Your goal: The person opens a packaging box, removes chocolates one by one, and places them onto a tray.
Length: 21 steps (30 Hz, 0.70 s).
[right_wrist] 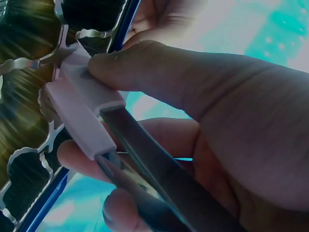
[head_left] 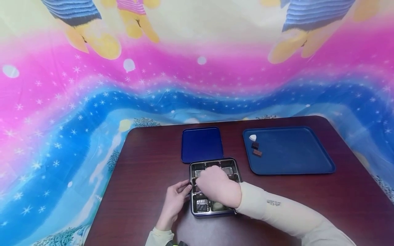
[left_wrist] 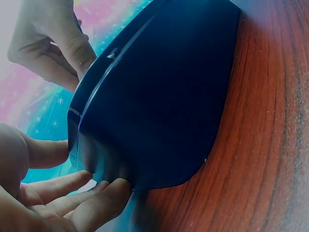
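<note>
Brown table (head_left: 147,160), hands (head_left: 176,201) (head_left: 217,186) on tweezers (right_wrist: 145,147) and tin (left_wrist: 164,106) edge, gap to tray (head_left: 292,150)

Person, both forearms sleeved. Right sleeve (head_left: 286,213): cream/off-white, long, thin smooth fabric, close fit, runs to wrist. Light creases toward elbow, on side nearer surface's right edge. Small dark print (head_left: 273,203) partway up forearm, one short line, looks like "LetsSlim", upside down from head view. Left sleeve (head_left: 159,236): same cream, only cuff end visible, nearer surface's left edge. Black piece with yellow-green accent (head_left: 182,243) just beside left cuff, cropped, can't tell if worn. Left hand (head_left: 176,201), right hand (head_left: 217,184): bare.
</note>
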{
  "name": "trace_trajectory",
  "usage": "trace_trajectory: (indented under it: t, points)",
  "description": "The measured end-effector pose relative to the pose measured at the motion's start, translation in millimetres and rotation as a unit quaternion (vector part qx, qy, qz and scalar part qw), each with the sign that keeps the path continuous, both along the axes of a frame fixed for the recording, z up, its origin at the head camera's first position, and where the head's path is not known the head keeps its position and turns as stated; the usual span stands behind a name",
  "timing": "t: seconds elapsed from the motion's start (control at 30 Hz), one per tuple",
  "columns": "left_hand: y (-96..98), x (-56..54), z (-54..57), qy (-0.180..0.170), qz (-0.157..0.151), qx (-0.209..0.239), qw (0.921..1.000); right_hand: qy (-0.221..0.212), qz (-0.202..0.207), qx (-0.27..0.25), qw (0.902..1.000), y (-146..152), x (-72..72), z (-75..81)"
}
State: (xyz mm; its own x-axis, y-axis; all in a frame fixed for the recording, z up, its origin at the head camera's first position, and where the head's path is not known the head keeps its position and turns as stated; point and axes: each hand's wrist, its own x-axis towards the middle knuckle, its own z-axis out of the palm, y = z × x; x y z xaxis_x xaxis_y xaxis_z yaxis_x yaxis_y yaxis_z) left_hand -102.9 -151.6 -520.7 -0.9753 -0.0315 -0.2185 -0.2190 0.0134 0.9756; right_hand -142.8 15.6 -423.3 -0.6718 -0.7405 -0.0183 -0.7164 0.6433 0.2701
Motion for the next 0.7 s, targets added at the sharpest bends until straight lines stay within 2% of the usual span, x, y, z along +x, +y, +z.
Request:
trace_trajectory:
  t: [0.3,0.47,0.7]
  points:
    - [-0.8,0.1,-1.8,0.003,-0.004,0.002,1.0,0.013,0.0,0.014,0.9998,-6.5,0.8,4.0]
    - [-0.5,-0.7,-1.1,0.004,-0.005,0.005,1.0,-0.002,0.0,0.027,0.9996,-7.4,-2.8,5.0]
    - [-0.5,-1.7,-1.8,0.003,-0.004,0.006,1.0,-0.031,0.025,0.026,0.9989,-5.3,-6.8,6.0]
